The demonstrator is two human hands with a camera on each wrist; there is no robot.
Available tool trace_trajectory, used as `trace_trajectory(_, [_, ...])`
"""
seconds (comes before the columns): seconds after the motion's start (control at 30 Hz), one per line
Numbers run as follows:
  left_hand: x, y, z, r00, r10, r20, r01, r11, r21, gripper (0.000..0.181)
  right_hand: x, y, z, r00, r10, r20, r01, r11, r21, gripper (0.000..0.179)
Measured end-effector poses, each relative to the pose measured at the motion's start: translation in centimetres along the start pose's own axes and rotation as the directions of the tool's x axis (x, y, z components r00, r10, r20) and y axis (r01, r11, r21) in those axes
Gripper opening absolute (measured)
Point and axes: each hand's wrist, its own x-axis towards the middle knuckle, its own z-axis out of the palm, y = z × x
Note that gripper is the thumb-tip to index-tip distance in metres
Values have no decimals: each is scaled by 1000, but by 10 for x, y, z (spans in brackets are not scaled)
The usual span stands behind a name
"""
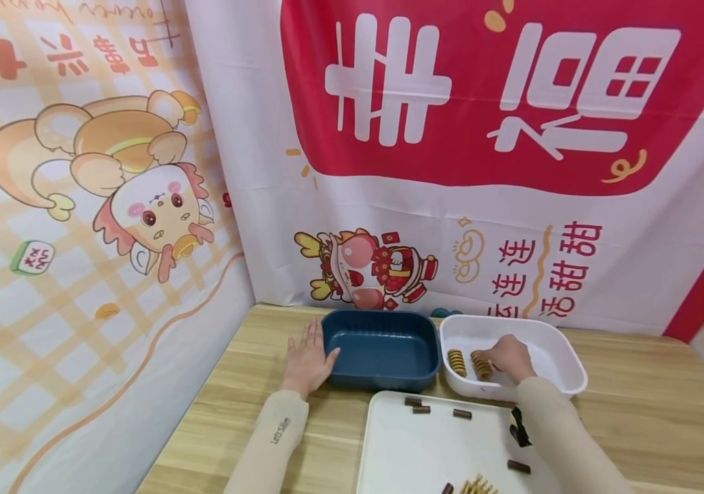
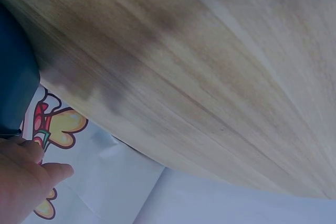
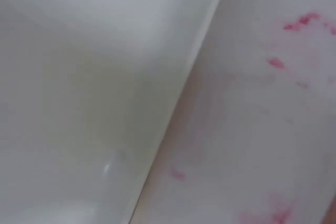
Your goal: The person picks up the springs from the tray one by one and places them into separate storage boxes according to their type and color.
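My left hand (image 1: 309, 360) rests at the left side of the dark blue basin (image 1: 379, 381), fingers straight and thumb touching its edge. The left wrist view shows part of that hand (image 2: 23, 179) beside the blue wall. My right hand (image 1: 509, 357) reaches into the white basin (image 1: 574, 370) and pinches a yellow-brown ridged coil-shaped piece (image 1: 482, 365) near the basin's left half. Another such ridged piece (image 1: 456, 362) lies just left of it. White surfaces fill the right wrist view, with no fingers showing.
A white tray (image 1: 389, 446) lies nearer on the wooden table (image 1: 216, 405). On it are several dark brown ribbed pieces (image 1: 462, 414) and a heap of thin golden spiral pieces (image 1: 478, 486). Printed cloths (image 1: 265, 240) hang behind and at the left.
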Motion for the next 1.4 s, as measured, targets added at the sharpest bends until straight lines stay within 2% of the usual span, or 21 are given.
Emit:
trace_trajectory(0.3, [-2,-2,2,1000,6,5,-6,1000,-3,71,-14,-1,-9,997,-69,19,69,997,33,25])
trace_trajectory(0.57, [-5,-5,2,999,29,-45,-31,998,-55,72,-32,-7,-19,983,-181,14,178,979,98,23])
trace_trajectory(0.83, [0,-2,2,1000,-1,4,1,1000,-4,72,-62,-12,-29,964,-258,65,248,960,133,27])
trace_trajectory(0.93, [0,-2,2,1000,-5,15,5,1000,1,72,-73,-13,-30,950,-302,77,291,948,128,24])
trace_trajectory(1.1, [-1,0,1,1000,0,8,0,1000,-8,73,-92,-13,-30,935,-330,132,304,935,186,20])
trace_trajectory(1.3, [0,0,-1,1000,7,12,-7,1000,-3,72,-112,-8,-28,889,-405,213,325,887,328,23])
trace_trajectory(1.4, [0,0,-1,1000,6,17,-5,1000,-12,72,-121,-7,-27,870,-436,229,340,869,360,23])
